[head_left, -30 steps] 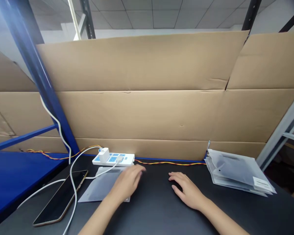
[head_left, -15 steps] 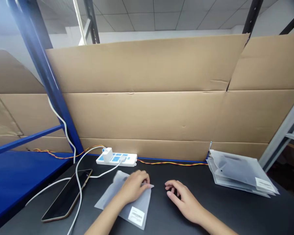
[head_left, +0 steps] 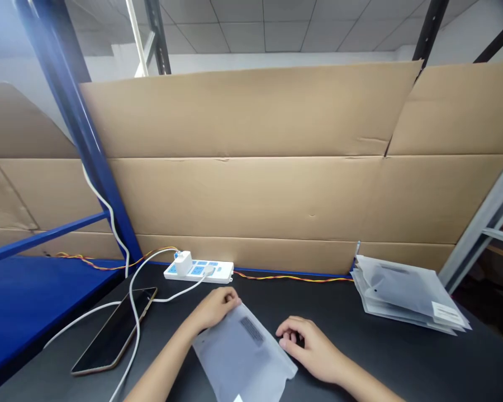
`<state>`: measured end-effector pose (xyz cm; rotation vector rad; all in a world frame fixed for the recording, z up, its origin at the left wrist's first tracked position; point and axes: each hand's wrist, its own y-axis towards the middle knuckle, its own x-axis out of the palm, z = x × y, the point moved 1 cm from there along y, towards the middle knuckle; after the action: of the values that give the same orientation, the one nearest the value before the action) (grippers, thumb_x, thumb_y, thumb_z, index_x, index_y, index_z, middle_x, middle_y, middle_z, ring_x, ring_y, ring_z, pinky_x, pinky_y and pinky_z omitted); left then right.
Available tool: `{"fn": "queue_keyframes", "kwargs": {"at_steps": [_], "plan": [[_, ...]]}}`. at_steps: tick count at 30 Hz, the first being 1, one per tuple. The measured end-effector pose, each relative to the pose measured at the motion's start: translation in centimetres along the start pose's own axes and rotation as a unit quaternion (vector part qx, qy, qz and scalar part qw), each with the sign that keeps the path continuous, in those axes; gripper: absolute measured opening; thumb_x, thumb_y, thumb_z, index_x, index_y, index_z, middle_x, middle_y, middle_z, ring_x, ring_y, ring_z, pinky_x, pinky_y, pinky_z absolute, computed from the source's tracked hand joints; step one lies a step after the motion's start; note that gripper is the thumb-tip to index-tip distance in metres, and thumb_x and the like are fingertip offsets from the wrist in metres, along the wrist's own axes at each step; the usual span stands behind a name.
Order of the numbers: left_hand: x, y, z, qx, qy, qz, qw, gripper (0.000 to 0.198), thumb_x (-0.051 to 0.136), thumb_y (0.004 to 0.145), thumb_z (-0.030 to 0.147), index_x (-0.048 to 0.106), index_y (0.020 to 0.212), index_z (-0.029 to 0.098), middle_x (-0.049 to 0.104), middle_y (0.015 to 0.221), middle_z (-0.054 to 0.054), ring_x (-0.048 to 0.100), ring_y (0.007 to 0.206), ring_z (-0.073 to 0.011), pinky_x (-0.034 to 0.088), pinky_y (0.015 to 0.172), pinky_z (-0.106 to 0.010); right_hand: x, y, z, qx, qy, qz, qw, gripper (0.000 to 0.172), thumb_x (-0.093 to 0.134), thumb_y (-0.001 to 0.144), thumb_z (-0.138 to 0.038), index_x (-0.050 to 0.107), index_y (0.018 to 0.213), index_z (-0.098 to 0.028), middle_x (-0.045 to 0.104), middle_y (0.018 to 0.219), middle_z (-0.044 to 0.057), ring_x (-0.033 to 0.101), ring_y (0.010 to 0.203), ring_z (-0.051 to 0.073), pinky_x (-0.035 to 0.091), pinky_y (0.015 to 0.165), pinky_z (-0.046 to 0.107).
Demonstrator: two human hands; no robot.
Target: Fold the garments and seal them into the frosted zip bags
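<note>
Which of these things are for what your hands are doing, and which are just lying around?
Part of the job:
- left hand
- right hand
- frosted plastic bag
- stack of matching bags

Just lying about:
- phone
- power strip
- white cable

The frosted plastic bag (head_left: 243, 357) has swung round and slid nearer the person, barcode print now showing; the left hand (head_left: 213, 308) has shifted to its top corner; the right hand (head_left: 305, 341) has closed in beside its edge.

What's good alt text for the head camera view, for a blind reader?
A person's left hand touches the edge of a frosted plastic bag on a black table, right hand beside it. More bags lie right; a power strip and phone lie left.
</note>
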<state>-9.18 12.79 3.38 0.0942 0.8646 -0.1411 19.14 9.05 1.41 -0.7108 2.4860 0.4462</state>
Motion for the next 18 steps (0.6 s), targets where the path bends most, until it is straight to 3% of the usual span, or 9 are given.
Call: {"fn": "queue_keyframes", "kwargs": {"at_steps": [4, 7, 9, 13, 18], "plan": [[3.8, -0.8, 3.2, 0.054, -0.068, -0.064, 0.994, 0.024, 0.055, 0.087, 0.038, 0.069, 0.085, 0.019, 0.066, 0.075, 0.0, 0.059, 0.071, -0.0171, 0.042, 0.063, -0.023, 0.4, -0.1, 0.2, 0.009, 0.005, 0.003, 1.0, 0.015, 0.058, 0.09, -0.032, 0.068, 0.096, -0.023, 0.066, 0.086, 0.0, 0.059, 0.081, 0.017, 0.041, 0.073, 0.026], [6.6, -1.8, 5.9, 0.084, -0.15, -0.116, 0.978, 0.019, 0.058, 0.086, 0.032, 0.07, 0.084, 0.018, 0.064, 0.073, 0.0, 0.056, 0.068, -0.0153, 0.04, 0.061, -0.022, 0.7, -0.1, 0.5, 0.009, -0.017, 0.013, 1.0, 0.025, 0.056, 0.092, -0.039, 0.062, 0.075, -0.02, 0.06, 0.072, -0.003, 0.053, 0.073, 0.015, 0.038, 0.07, 0.026], [7.4, -2.3, 6.8, 0.088, -0.191, -0.134, 0.968, 0.016, 0.059, 0.084, 0.03, 0.069, 0.082, 0.017, 0.061, 0.068, 0.002, 0.052, 0.063, -0.0138, 0.037, 0.059, -0.022, 0.9, -0.1, 0.7, 0.006, -0.026, 0.013, 1.0, 0.035, 0.054, 0.092, -0.04, 0.053, 0.065, -0.019, 0.051, 0.063, -0.005, 0.048, 0.067, 0.013, 0.035, 0.068, 0.025], [6.4, -1.9, 6.3, 0.086, -0.213, -0.126, 0.965, 0.016, 0.062, 0.083, 0.031, 0.065, 0.077, 0.017, 0.057, 0.066, 0.003, 0.049, 0.063, -0.0128, 0.036, 0.06, -0.022, 0.9, 0.2, 1.0, 0.002, 0.013, -0.005, 1.0, 0.036, 0.053, 0.091, -0.034, 0.044, 0.059, -0.018, 0.04, 0.058, -0.007, 0.04, 0.061, 0.01, 0.031, 0.064, 0.023], [2.6, 0.1, 2.4, 0.054, -0.206, 0.021, 0.977, 0.025, 0.056, 0.087, 0.042, 0.058, 0.079, 0.018, 0.054, 0.07, 0.003, 0.05, 0.065, -0.0144, 0.039, 0.061, -0.024, -0.2, 0.1, 1.4, 0.018, 0.08, -0.009, 0.997, 0.036, 0.054, 0.088, -0.031, 0.041, 0.056, -0.019, 0.037, 0.056, -0.007, 0.038, 0.058, 0.01, 0.028, 0.057, 0.022]]}}
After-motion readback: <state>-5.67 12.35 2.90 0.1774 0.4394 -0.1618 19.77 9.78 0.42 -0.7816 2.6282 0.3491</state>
